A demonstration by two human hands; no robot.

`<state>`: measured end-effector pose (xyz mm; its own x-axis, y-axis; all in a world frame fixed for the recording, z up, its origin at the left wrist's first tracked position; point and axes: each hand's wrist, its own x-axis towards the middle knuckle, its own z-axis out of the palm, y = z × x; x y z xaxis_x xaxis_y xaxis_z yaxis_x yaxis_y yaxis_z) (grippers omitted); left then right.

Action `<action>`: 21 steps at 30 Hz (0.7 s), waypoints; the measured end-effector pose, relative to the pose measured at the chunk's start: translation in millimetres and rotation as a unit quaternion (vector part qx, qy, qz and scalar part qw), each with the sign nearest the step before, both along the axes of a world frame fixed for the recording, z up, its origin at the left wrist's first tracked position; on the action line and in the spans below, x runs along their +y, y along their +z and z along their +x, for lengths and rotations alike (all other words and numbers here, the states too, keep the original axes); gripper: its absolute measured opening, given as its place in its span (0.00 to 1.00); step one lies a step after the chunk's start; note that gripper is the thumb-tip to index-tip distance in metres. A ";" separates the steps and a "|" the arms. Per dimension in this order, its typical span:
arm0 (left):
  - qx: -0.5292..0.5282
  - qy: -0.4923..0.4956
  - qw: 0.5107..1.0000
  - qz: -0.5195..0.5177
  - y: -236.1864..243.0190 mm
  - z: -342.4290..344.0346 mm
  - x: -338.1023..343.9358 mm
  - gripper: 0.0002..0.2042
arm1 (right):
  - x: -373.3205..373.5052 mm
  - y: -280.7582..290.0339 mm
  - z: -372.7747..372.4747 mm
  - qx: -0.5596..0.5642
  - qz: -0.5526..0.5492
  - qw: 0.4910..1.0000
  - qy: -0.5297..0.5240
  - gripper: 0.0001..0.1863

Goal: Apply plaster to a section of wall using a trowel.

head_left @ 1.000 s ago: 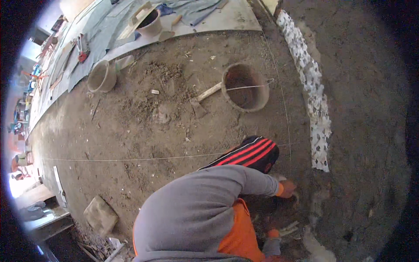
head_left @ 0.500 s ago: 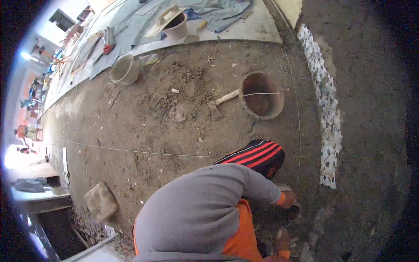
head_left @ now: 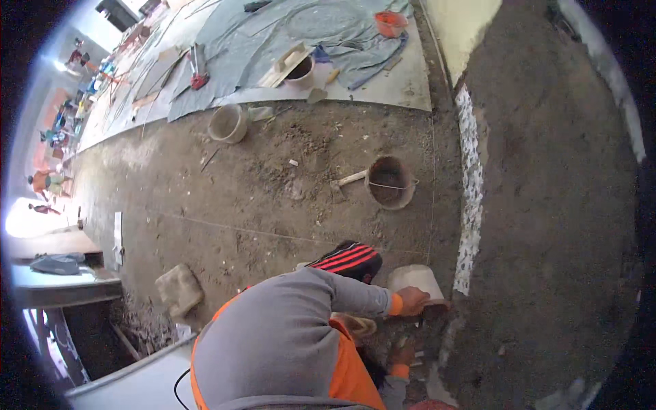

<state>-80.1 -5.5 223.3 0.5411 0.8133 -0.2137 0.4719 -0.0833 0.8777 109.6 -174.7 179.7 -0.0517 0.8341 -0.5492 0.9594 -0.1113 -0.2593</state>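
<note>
My left hand [head_left: 412, 301], at the end of a grey sleeve with an orange cuff, grips the rim of a pale bucket [head_left: 412, 279]. That bucket is tipped, its base toward the far side and its brown rim toward me. What is inside its mouth cannot be seen. Just below, close to the dark ground, my right hand [head_left: 403, 352] is closed; whatever its fingers hold is too dim to name. Small pale bits [head_left: 419, 355] lie beside it. My knee, in black cloth with red stripes [head_left: 350, 261], shows beyond my left arm.
A dark bucket [head_left: 391, 182] with a hammer-like tool [head_left: 352, 178] against it stands on the soil. Beyond are a grey bucket [head_left: 228, 124], another bucket [head_left: 301, 74] with a board, and tarps [head_left: 287, 37]. A string [head_left: 432, 171] runs along a rough white strip [head_left: 471, 198]. A slab [head_left: 179, 290] lies left.
The pale bucket has been tipped further, so more of its outer side shows, with my left hand still on its rim. The view has shifted, and more of the far tarp shows.
</note>
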 end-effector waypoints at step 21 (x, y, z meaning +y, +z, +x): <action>-0.132 0.123 0.982 0.057 311.2 -154.5 17.8 0.11 | 98.5 383.2 -173.0 -0.086 -0.078 0.984 0.136 0.25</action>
<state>-234.6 12.3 534.5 0.3504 0.9366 0.0073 0.2467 -0.0998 0.9639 -63.4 -76.2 562.9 -0.1567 0.7065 -0.6901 0.9873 0.1307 -0.0903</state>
